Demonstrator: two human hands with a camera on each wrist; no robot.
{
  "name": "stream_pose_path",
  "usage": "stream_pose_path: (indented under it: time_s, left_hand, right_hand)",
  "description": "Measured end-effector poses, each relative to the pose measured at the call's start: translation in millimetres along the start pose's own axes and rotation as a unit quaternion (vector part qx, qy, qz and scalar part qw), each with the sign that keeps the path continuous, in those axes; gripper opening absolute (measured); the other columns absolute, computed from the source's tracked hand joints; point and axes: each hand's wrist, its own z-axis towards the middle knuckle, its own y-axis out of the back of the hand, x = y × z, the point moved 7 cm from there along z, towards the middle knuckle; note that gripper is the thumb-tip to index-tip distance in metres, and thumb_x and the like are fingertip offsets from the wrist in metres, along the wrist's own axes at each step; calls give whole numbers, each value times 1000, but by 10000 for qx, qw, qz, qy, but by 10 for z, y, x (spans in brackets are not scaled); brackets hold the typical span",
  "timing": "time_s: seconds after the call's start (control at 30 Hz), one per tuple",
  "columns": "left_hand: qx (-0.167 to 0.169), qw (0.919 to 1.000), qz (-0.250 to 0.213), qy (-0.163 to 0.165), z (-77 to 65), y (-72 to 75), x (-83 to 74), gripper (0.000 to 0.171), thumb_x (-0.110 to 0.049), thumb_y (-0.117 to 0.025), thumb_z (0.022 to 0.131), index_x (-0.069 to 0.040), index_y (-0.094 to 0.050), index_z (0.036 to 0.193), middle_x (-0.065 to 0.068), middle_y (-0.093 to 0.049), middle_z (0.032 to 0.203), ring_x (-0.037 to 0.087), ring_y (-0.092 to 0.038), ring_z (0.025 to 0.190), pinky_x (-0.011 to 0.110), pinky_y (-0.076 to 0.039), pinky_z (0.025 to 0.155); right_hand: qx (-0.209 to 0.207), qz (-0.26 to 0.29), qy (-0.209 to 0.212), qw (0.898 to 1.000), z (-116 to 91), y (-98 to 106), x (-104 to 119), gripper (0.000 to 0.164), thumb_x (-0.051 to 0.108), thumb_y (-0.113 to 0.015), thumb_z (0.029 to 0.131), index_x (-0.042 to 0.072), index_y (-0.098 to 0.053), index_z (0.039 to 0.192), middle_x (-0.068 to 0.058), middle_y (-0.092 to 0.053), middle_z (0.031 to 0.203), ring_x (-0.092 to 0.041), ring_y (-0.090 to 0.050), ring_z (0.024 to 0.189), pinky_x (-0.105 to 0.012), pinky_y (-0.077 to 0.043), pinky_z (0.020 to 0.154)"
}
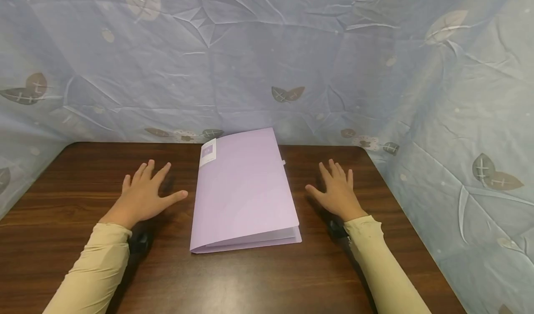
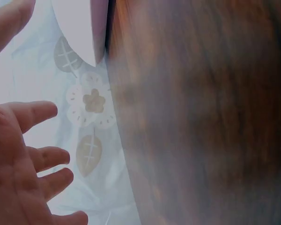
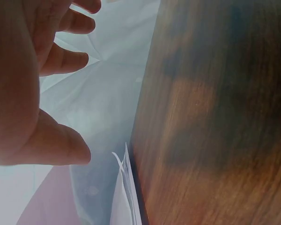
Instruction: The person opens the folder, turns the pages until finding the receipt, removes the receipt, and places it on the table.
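Note:
A light purple file folder (image 1: 244, 189) lies on the dark wooden table between my two hands, its cover slightly raised along the right and near edges. A white label (image 1: 207, 152) sits at its upper left corner. To the left of the folder, my left hand (image 1: 143, 195) hovers palm down with fingers spread, apart from it. My right hand (image 1: 335, 191) is held likewise on the right side, thumb toward the folder and touching nothing. In the left wrist view, the folder's corner (image 2: 99, 33) shows at the top; in the right wrist view, its page edges (image 3: 127, 192) appear at the bottom.
The brown wood-grain table (image 1: 233, 281) ends at a pale blue curtain (image 1: 250, 63) with leaf and flower prints, which hangs behind it and along both sides. A small tab (image 1: 283, 162) sticks out from the folder's right edge. Dark wrist devices (image 1: 139, 243) sit under both wrists.

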Motion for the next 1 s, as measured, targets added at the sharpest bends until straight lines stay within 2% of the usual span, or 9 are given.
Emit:
stream_pose_path:
  time_s: [0.27, 0.53, 0.77, 1.0]
  left_hand:
    - [-27, 9995, -20, -309, -2, 1, -103, 105, -74, -59, 91, -6, -24, 164, 40, -9, 164, 60, -8, 150, 79, -7, 113]
    - [109, 9969, -177, -752, -24, -17, -262, 103, -70, -64, 90, -8, -27, 164, 35, -12, 167, 56, -9, 153, 77, -9, 115]
    - [218, 9925, -278, -1170, -67, -16, -400, 101, -67, -69, 89, -11, -29, 164, 31, -15, 168, 56, -13, 152, 74, -11, 117]
    - [247, 9886, -425, -1422, -104, -1, -517, 99, -66, -71, 87, -11, -35, 161, 29, -21, 167, 51, -14, 154, 72, -10, 119]
  right_hand:
    - [-43, 13, 55, 10000, -7, 12, 18, 90, 55, -64, 97, 0, -31, 160, -30, -14, 168, -48, -11, 156, -68, 9, 120]
    - [-82, 50, 177, 9998, -13, 19, 43, 88, 53, -64, 98, 0, -32, 160, -29, -17, 168, -48, -14, 155, -66, 6, 122]
    - [-114, 374, 480, 9981, -4, 8, 116, 85, 53, -65, 98, 2, -35, 159, -25, -20, 169, -45, -18, 155, -62, 1, 124]
    - [-65, 570, 875, 9945, -1, -17, 234, 82, 50, -64, 99, 2, -35, 160, -24, -24, 168, -43, -21, 155, -59, -5, 126]
